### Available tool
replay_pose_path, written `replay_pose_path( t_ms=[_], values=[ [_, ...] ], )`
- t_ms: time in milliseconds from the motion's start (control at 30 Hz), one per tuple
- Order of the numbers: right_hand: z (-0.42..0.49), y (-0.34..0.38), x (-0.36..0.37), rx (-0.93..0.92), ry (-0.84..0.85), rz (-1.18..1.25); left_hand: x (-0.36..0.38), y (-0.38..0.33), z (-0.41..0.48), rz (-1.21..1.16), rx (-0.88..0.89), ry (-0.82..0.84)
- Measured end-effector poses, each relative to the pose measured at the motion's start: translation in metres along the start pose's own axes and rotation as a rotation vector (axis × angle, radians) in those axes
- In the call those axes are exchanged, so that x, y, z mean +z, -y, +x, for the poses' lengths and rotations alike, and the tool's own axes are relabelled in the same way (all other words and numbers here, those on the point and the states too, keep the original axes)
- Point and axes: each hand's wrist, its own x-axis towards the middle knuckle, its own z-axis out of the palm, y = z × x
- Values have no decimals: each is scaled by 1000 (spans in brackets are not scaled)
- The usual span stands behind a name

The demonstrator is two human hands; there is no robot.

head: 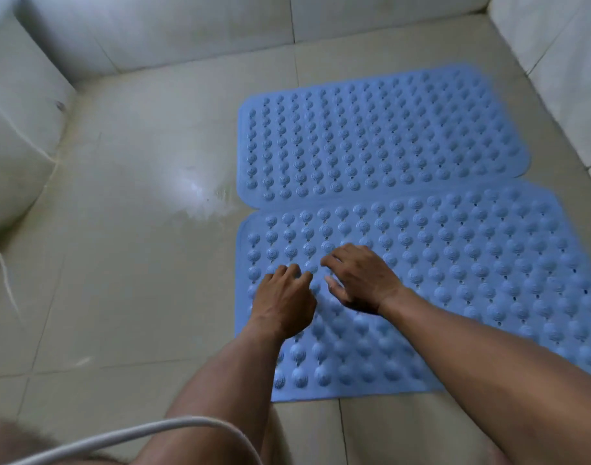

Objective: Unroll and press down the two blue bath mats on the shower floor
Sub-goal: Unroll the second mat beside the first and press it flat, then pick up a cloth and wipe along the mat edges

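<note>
We're pressing near mat under left hand and right hand, fingers loosely spread, gripping nothing. Its long axis running rightward from fingers; right hand nearer remaining stretch. Far mat lying flat beyond fingertips.

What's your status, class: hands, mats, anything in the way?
Pressing near mat: left hand, right hand. Flat, untouched: far mat. Nearby white hose, clear of mats.

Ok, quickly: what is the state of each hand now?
Left hand: open, fingers pressing on the nearer blue studded rubber bath mat; holds nothing.
Right hand: open, fingers spread, touching the same mat; holds nothing.
</note>
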Motion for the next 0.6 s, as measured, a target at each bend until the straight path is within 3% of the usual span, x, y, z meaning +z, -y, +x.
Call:
replay_pose_path(
  t_ms=[67, 167, 300, 600],
  values=[
    [26, -20, -47, 68, 22, -35, -42, -5, 30, -16, 18, 36],
    [63, -51, -142, 189, -1, -61, -133, -14, 81, -56, 38, -39],
    [99, -86, -273, 281, -135, -69, -267, -24, 132, -3, 68, -154],
    [122, -118, -497, 385, -293, -119, -497, -50, 163, 135, 79, -381]
  ],
)
